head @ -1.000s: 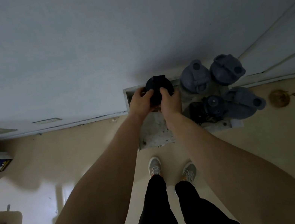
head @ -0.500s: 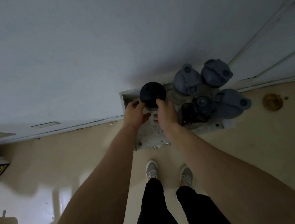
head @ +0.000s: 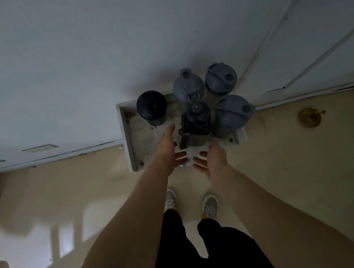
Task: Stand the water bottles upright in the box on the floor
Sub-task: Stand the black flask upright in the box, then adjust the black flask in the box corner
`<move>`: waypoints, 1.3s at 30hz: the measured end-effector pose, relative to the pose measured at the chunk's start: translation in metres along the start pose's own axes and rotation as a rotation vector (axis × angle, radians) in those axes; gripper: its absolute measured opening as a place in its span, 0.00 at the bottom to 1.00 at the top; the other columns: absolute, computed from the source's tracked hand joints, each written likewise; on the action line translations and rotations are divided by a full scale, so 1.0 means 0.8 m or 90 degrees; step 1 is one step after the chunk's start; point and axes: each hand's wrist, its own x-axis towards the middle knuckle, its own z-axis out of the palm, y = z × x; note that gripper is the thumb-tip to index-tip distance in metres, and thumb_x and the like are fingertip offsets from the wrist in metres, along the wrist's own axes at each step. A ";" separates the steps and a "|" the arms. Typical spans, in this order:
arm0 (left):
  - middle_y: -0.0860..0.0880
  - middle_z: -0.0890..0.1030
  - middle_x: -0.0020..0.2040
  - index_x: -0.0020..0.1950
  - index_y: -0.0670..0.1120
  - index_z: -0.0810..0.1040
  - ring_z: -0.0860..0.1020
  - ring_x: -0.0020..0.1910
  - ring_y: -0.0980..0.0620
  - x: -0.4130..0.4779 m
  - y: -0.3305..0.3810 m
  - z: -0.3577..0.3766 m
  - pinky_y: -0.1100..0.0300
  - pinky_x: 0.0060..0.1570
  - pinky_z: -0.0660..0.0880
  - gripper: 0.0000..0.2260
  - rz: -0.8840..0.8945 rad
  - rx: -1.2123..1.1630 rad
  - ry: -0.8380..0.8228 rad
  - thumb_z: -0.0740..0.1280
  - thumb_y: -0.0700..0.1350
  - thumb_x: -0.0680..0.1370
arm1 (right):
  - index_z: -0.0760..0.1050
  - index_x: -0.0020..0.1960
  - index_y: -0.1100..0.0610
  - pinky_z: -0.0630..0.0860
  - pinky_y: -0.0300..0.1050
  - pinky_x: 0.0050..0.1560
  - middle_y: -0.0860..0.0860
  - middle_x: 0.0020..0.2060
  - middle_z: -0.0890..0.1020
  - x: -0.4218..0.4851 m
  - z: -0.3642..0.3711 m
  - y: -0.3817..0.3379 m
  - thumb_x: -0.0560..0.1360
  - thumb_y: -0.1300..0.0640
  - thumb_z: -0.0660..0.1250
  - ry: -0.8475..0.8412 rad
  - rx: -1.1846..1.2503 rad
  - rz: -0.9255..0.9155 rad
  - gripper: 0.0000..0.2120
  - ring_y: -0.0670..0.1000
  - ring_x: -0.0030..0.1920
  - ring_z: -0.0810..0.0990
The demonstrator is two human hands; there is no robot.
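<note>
You stand over a shallow white box [head: 126, 138] on the floor [head: 294, 160], pushed against the wall [head: 63, 59], with five water bottles upright inside it. The black-capped bottle [head: 152, 107] stands alone in the box's 10 o'clock corner, apart from the rest. Two grey-lidded bottles sit along the back edge, one at 12 o'clock [head: 189, 88] and one at 1 o'clock [head: 220, 78], close beside each other. A larger grey bottle [head: 232, 112] fills the 3 o'clock side, and a dark bottle with a strap [head: 197, 120] stands near the centre, touching its grey neighbours.

Your left hand [head: 171, 151] hangs over the box's near half with fingers spread and palm empty, its fingertips close to the strapped bottle but gripping nothing. Your right hand [head: 213, 159] hovers at the box's 6 o'clock edge, likewise open and holding nothing. Both forearms reach forward from the bottom of the frame, and your grey shoes [head: 210, 206] point toward the box. A brass-coloured round fitting [head: 309, 117] lies on the floor at 3 o'clock, well apart from the box.
</note>
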 end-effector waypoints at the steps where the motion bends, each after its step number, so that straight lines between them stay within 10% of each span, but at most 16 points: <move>1: 0.47 0.77 0.56 0.64 0.51 0.72 0.78 0.58 0.40 0.002 0.001 0.009 0.43 0.60 0.76 0.23 0.000 -0.017 -0.016 0.59 0.65 0.78 | 0.72 0.68 0.58 0.78 0.54 0.55 0.58 0.59 0.79 0.004 0.002 -0.003 0.81 0.44 0.56 -0.014 0.029 -0.002 0.23 0.59 0.55 0.80; 4: 0.48 0.80 0.51 0.48 0.51 0.76 0.77 0.51 0.46 0.011 0.001 0.030 0.46 0.63 0.73 0.18 0.005 -0.040 -0.026 0.56 0.62 0.80 | 0.73 0.70 0.54 0.80 0.57 0.58 0.57 0.65 0.78 0.019 0.009 -0.006 0.73 0.36 0.57 -0.055 0.049 -0.011 0.33 0.61 0.62 0.79; 8: 0.46 0.82 0.43 0.45 0.49 0.77 0.78 0.42 0.48 0.008 -0.001 0.049 0.54 0.43 0.76 0.19 0.040 -0.056 -0.033 0.53 0.57 0.83 | 0.72 0.69 0.54 0.74 0.63 0.66 0.52 0.55 0.80 0.028 0.007 -0.019 0.81 0.40 0.54 -0.063 0.068 -0.039 0.25 0.60 0.62 0.78; 12: 0.47 0.86 0.34 0.46 0.49 0.78 0.79 0.42 0.43 0.016 -0.004 0.055 0.48 0.48 0.76 0.21 0.056 -0.066 -0.069 0.49 0.56 0.84 | 0.70 0.72 0.53 0.75 0.61 0.64 0.54 0.62 0.78 0.036 0.005 -0.024 0.81 0.39 0.54 -0.070 0.067 -0.029 0.26 0.60 0.65 0.77; 17: 0.39 0.85 0.54 0.55 0.48 0.82 0.81 0.54 0.35 0.023 -0.012 0.056 0.38 0.56 0.76 0.25 0.057 -0.062 -0.085 0.50 0.61 0.81 | 0.72 0.70 0.54 0.76 0.58 0.62 0.50 0.49 0.78 0.038 0.000 -0.026 0.82 0.41 0.53 -0.055 0.078 -0.032 0.24 0.58 0.61 0.77; 21: 0.44 0.86 0.41 0.50 0.46 0.82 0.82 0.36 0.44 0.020 -0.014 0.054 0.47 0.45 0.76 0.22 0.054 -0.066 -0.034 0.54 0.59 0.82 | 0.73 0.64 0.52 0.76 0.57 0.58 0.49 0.49 0.78 0.036 -0.003 -0.028 0.82 0.41 0.52 -0.048 0.070 -0.033 0.21 0.56 0.58 0.77; 26: 0.47 0.74 0.69 0.74 0.54 0.70 0.78 0.59 0.38 0.014 -0.025 0.017 0.47 0.57 0.76 0.28 -0.011 -0.001 0.015 0.58 0.65 0.78 | 0.72 0.68 0.55 0.78 0.57 0.57 0.56 0.56 0.79 0.032 0.001 -0.005 0.81 0.43 0.53 -0.013 0.005 0.025 0.23 0.58 0.59 0.79; 31: 0.45 0.79 0.63 0.71 0.48 0.72 0.81 0.55 0.41 0.016 -0.011 -0.043 0.53 0.46 0.77 0.23 0.040 -0.021 0.126 0.61 0.58 0.80 | 0.73 0.60 0.57 0.78 0.56 0.55 0.56 0.53 0.79 0.008 0.050 0.025 0.82 0.51 0.57 -0.072 -0.203 0.046 0.13 0.57 0.53 0.78; 39: 0.47 0.73 0.67 0.74 0.53 0.67 0.77 0.59 0.41 0.060 0.068 -0.083 0.45 0.57 0.78 0.32 0.117 -0.048 0.155 0.63 0.66 0.74 | 0.64 0.75 0.51 0.81 0.57 0.54 0.57 0.65 0.77 0.044 0.171 -0.021 0.72 0.40 0.60 -0.059 -0.094 -0.048 0.34 0.61 0.60 0.79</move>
